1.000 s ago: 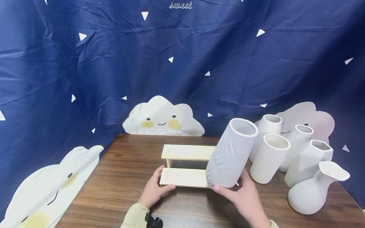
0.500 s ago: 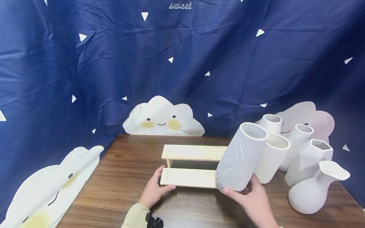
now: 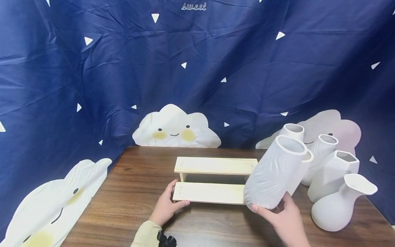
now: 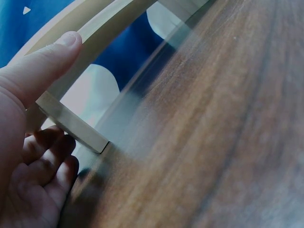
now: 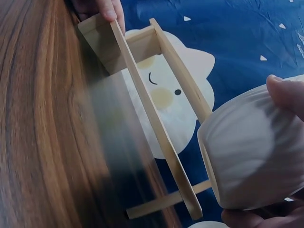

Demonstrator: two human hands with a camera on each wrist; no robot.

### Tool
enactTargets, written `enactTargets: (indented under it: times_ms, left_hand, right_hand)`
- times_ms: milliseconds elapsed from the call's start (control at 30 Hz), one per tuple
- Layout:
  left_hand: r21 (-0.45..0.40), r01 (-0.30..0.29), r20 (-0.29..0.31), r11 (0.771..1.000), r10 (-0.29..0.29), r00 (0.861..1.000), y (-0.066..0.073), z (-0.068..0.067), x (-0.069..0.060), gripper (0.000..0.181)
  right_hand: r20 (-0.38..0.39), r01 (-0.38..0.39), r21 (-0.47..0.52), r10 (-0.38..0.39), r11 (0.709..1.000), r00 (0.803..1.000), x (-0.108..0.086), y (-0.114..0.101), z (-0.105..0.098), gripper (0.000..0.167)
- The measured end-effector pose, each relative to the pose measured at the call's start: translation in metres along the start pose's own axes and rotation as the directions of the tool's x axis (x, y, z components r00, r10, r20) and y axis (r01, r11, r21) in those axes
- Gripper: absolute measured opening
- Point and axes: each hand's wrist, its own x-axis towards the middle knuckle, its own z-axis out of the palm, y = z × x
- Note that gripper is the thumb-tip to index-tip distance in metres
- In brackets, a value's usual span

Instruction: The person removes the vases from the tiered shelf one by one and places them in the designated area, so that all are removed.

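Observation:
In the head view a pale two-step wooden stand [image 3: 210, 192] is on the table. My left hand [image 3: 165, 208] grips the left end of its lower step. The left wrist view has that thumb [image 4: 52, 59] on the board's edge and the other fingers curled below, near a short leg. My right hand [image 3: 285, 218] holds a white vase [image 3: 274, 175] with wavy relief low down near its base. The vase leans to the right with its mouth up, beside the stand's right end. Seen from the right wrist, the vase's base [image 5: 209, 168] overlaps the stand's end; contact cannot be told.
Several white vases are grouped on the right of the brown table [image 3: 117, 192]: a round-bellied one [image 3: 331, 214] in front, a faceted one [image 3: 330, 178], a wavy one [image 3: 318, 157] and others partly hidden behind the held vase. A blue cloud-print cloth [image 3: 197, 85] hangs behind.
My right hand has moved the vase to the right and slightly towards me, uncovering the right part of the stand. The left hand has stayed on the stand.

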Motion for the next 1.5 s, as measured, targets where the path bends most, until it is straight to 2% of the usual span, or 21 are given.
enactTargets:
  times_ms: [300,533,900,1167,1367,1500]
  left_hand:
    - [0.007,0.001,0.011,1.0,-0.001,1.0,0.0,0.0,0.0,0.101]
    - [0.001,0.01,0.014,1.0,-0.01,1.0,-0.001,0.0,0.0,0.102]
    - [-0.009,0.018,0.011,1.0,-0.018,1.0,0.0,0.001,0.0,0.102]
    - [-0.009,0.02,0.011,1.0,-0.02,1.0,0.001,0.0,-0.001,0.101]
    - [-0.011,0.026,0.015,1.0,-0.025,1.0,0.002,0.0,-0.001,0.102]
    - [0.002,0.002,0.012,1.0,-0.002,1.0,0.001,0.0,-0.001,0.101]
  right_hand:
    - [-0.019,-0.041,-0.083,0.04,0.996,0.999,0.001,0.007,-0.01,0.086]
    - [-0.045,-0.048,-0.022,0.047,0.999,0.998,-0.002,0.014,-0.015,0.085]
    - [-0.071,-0.073,-0.042,0.07,0.996,0.995,0.0,0.033,-0.03,0.087]
    - [-0.082,-0.162,-0.082,0.155,0.983,0.984,-0.001,0.042,-0.039,0.092]
    - [-0.103,-0.224,-0.069,0.216,0.972,0.971,-0.002,0.051,-0.045,0.099]
    - [-0.107,-0.256,-0.064,0.248,0.965,0.963,0.0,0.056,-0.048,0.106]
